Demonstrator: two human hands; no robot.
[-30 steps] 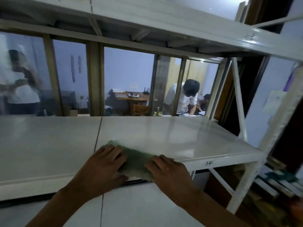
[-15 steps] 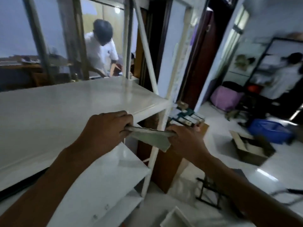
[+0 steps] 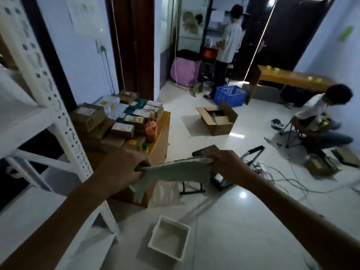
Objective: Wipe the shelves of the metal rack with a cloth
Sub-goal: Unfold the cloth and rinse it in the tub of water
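Observation:
A pale green cloth (image 3: 179, 172) hangs stretched in the air between my two hands, well off the rack. My left hand (image 3: 122, 166) grips its left end, and a loose corner droops below that hand. My right hand (image 3: 228, 166) pinches the right end. The white metal rack (image 3: 64, 121) stands at the left edge of the view, with its perforated upright and its shelves partly cut off by the frame.
A white square basin (image 3: 169, 238) sits on the tiled floor below my hands. A low wooden cabinet (image 3: 159, 145) piled with cardboard boxes stands beside the rack. An open carton (image 3: 218, 117), a blue crate (image 3: 229, 95), cables and two people are farther right.
Both hands lifted the cloth off the middle shelf and carried it right, away from the rack. My view swung right with them, from the shelf to the room's floor.

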